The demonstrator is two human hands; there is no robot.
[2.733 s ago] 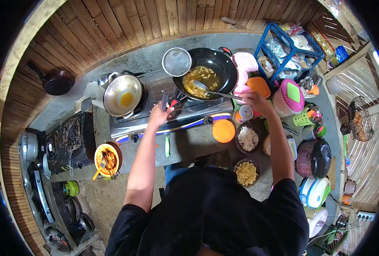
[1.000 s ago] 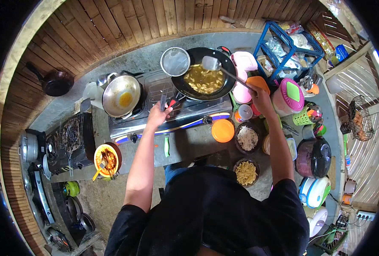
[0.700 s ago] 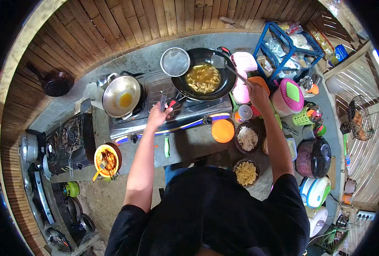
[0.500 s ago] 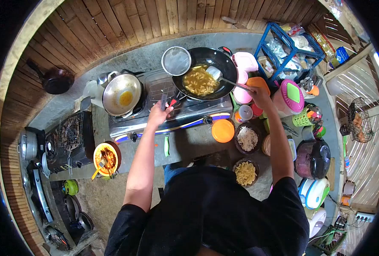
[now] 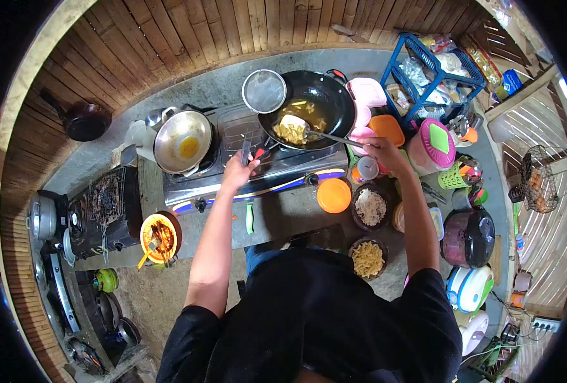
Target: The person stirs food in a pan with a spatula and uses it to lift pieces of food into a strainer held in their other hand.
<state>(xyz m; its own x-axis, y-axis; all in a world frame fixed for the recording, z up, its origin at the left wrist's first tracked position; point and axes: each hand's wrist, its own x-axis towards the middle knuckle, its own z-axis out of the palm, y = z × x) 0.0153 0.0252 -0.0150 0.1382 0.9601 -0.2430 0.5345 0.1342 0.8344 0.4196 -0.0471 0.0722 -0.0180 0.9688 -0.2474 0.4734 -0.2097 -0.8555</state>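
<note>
My left hand (image 5: 240,171) is closed round the handle of a round mesh strainer (image 5: 264,91), whose bowl hangs at the left rim of a black wok (image 5: 334,102). My right hand (image 5: 383,155) grips the long handle of a metal spatula (image 5: 331,136). The spatula's blade is down in the wok, at its lower left, among pale yellow pieces (image 5: 290,133) lying in oil. On the left burner of the stove (image 5: 258,185) sits a lighter metal pan (image 5: 167,142) with a little yellow oil.
On the counter are an orange lid (image 5: 334,196), a bowl of white shreds (image 5: 371,208), a bowl of yellow pieces (image 5: 368,258) and a green-handled knife (image 5: 250,218). An orange bowl (image 5: 158,239) holds red sauce at the left. A blue rack (image 5: 431,64) stands back right.
My right hand has moved the spatula from the wok's right side down and to the left, gathering the yellow pieces at the lower left. My left hand and the strainer have hardly moved.
</note>
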